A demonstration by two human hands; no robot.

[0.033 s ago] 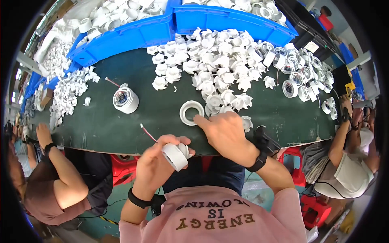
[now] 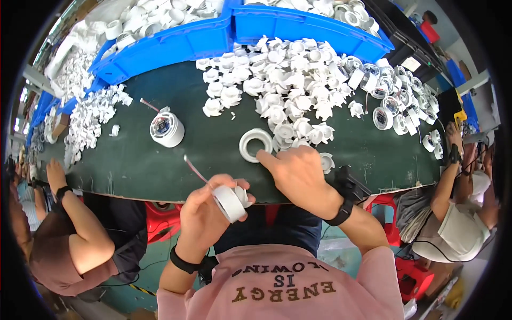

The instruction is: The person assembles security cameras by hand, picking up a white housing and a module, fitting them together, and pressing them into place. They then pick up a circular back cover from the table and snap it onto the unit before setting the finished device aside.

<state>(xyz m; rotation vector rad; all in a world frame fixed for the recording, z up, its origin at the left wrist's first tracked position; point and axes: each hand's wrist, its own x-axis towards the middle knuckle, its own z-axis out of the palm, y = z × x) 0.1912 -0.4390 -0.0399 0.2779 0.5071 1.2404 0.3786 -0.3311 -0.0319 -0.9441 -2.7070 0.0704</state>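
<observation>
My left hand (image 2: 205,213) is closed around a white round housing (image 2: 230,205) just off the table's near edge. A white petal-edged cup (image 2: 242,197) sits against the housing's right end. A thin wire with a small white plug (image 2: 195,169) sticks up from it. My right hand (image 2: 305,173) rests over the table with its fingers curled; the index finger is at the lower right rim of a white ring (image 2: 246,148) lying flat. The thumb is hidden beneath the hand. Another white housing (image 2: 169,136), with a circuit board on top and a wire, stands to the left.
Piles of white petal-edged cups (image 2: 282,80) and wired housings (image 2: 394,101) cover the far middle and right. Blue bins (image 2: 165,53) of white parts line the back. Small white clips (image 2: 88,125) lie at left. A person's hand (image 2: 55,173) rests on the left edge; another person sits right.
</observation>
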